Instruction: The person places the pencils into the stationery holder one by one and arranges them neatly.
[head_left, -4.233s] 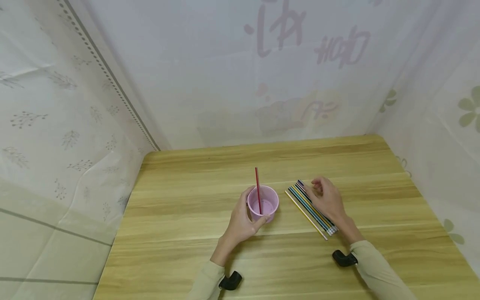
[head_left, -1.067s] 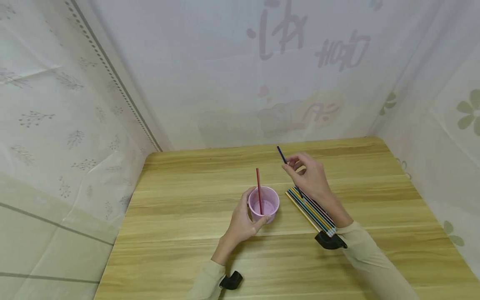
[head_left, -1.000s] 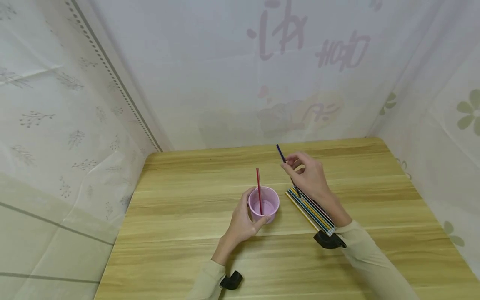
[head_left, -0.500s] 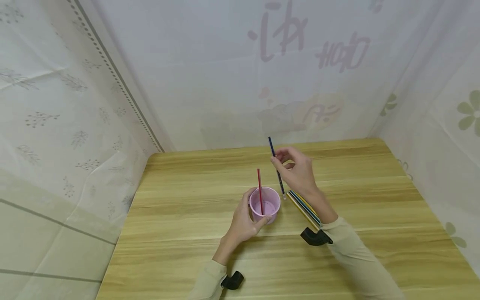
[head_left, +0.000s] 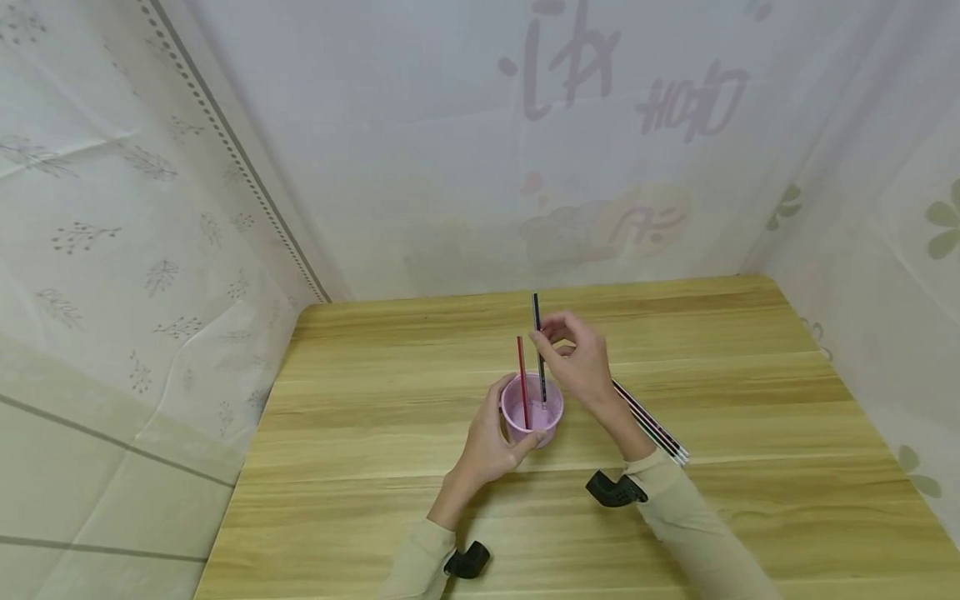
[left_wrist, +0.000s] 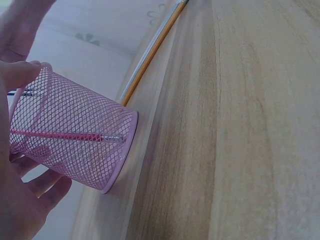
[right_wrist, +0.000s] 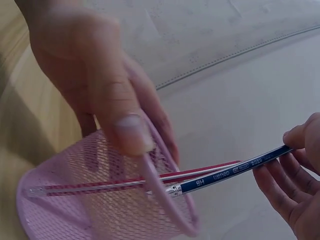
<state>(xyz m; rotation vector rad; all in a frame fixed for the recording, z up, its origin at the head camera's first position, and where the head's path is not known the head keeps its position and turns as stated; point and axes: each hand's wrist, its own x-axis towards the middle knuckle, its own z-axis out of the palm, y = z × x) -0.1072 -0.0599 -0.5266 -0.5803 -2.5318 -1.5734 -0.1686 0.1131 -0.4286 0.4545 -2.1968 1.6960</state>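
Observation:
My left hand (head_left: 489, 440) grips the pink mesh cup (left_wrist: 75, 125) around its side, thumb at the rim. The cup stands upright on the table. A red pencil (head_left: 522, 383) leans inside it, eraser end down. My right hand (head_left: 579, 360) pinches a dark blue pencil (right_wrist: 225, 172) between thumb and fingers above the cup, its eraser end down inside the rim. Under my right forearm several pencils (head_left: 660, 433) lie on the table, partly hidden by the wrist.
The wooden table (head_left: 360, 400) reaches back to a pale printed curtain (head_left: 420, 167). More curtain hangs at the left and right. Black wrist-worn pieces (head_left: 617, 490) sit at both cuffs.
My right hand has lifted the dark blue pencil from beside the other pencils and moved left, then down, bringing its lower end into the cup. The left hand still holds the cup in place.

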